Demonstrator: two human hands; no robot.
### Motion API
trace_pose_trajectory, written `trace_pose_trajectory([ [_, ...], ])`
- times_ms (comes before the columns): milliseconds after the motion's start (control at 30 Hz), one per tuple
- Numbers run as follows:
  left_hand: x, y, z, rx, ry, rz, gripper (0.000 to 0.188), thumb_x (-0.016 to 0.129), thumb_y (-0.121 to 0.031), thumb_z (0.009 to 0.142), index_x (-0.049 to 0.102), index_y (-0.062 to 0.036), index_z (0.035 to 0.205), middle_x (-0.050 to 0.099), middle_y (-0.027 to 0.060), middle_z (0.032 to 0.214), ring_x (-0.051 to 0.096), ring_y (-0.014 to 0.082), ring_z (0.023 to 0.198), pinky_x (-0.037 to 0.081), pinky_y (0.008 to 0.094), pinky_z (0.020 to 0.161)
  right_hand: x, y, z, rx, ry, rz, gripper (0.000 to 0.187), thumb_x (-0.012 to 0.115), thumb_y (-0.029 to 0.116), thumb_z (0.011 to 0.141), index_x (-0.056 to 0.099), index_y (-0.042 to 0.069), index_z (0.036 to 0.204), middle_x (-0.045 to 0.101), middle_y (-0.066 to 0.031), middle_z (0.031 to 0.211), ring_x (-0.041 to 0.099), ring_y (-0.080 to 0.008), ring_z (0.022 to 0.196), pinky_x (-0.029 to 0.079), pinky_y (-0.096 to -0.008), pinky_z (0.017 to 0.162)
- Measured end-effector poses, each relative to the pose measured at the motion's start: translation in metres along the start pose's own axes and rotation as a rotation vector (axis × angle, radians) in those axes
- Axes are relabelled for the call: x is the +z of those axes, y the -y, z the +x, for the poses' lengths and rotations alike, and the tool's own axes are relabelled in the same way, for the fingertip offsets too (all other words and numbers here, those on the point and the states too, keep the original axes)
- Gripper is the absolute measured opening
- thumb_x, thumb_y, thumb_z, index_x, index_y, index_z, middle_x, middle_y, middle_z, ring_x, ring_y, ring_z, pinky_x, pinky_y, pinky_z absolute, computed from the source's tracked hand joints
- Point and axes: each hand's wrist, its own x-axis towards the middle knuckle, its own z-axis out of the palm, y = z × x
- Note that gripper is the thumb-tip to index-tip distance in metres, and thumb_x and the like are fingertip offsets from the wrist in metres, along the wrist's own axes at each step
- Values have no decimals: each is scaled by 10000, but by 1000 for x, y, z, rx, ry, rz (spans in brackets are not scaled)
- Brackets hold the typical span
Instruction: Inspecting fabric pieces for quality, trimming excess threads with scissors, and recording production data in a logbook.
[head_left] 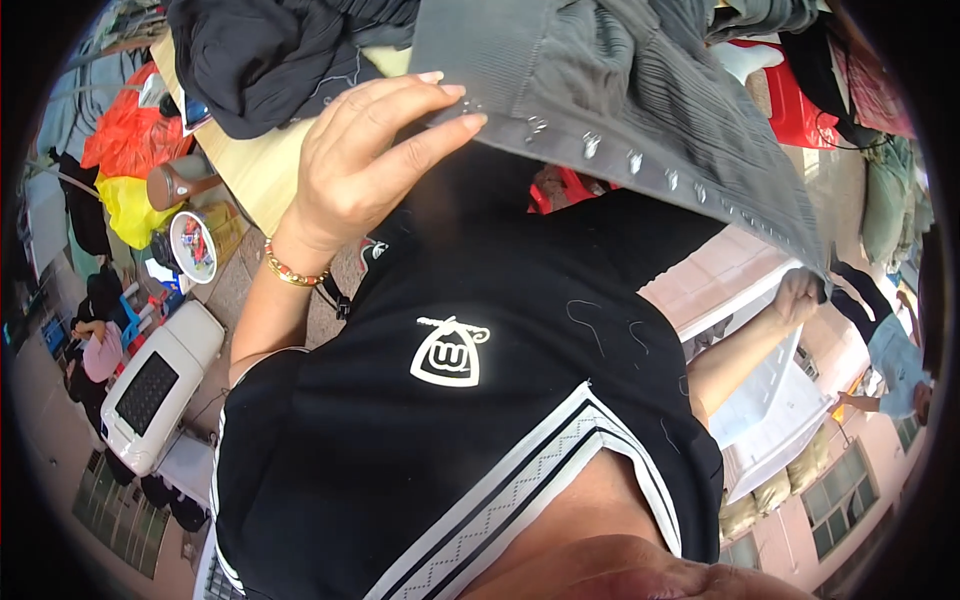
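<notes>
A dark grey garment (640, 90) with ribbed fabric spreads across the top of the view. Along its lower border, a plain band carries a row of small shiny fasteners, too small to identify surely. My left hand (365, 155) pinches the band's left end between thumb and fingers. At the far right, my right hand (797, 295) is closed on the other end of the same band, its fingertips partly hidden by the cloth. The band stretches taut between both hands, above my lap.
Black cloth (270, 60) lies heaped on a light wooden tabletop (262, 175). To the left are a red plastic bag (130, 125), a yellow bag (130, 210) and a bucket (194, 246) of small items. White plastic bins (765, 400) stand at right; other people are farther off on both sides.
</notes>
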Motion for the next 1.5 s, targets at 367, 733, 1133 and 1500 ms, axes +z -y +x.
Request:
trace_pose_trajectory([
  [367,16,2,-6,-247,-282,-328,233,793,17,732,720,-19,951,670,104,1023,665,243,949,536,317,802,-59,-50,-27,218,-196,-62,187,630,155,959,552,50,825,424,15,628,323,-83,497,247,-224,436],
  [733,21,23,30,-260,-271,-229,180,711,30,827,727,-30,996,689,109,1048,661,233,982,515,312,860,-25,-78,-33,67,-661,-502,252,674,184,944,650,94,1178,402,66,586,279,-32,433,190,-195,376],
  [1133,35,1,126,-2,439,77,262,686,-249,846,708,-90,1054,622,59,974,573,261,940,403,371,813,185,-171,-42,14,210,-1218,229,718,54,876,730,42,1104,702,8,902,605,-53,785,485,-209,711],
  [1500,56,3,127,-74,440,156,117,731,-123,767,707,-60,862,570,60,881,560,252,872,404,380,785,213,-265,-25,-51,486,-1220,500,793,288,759,663,108,1207,593,-78,645,607,-239,596,469,-374,574],
])
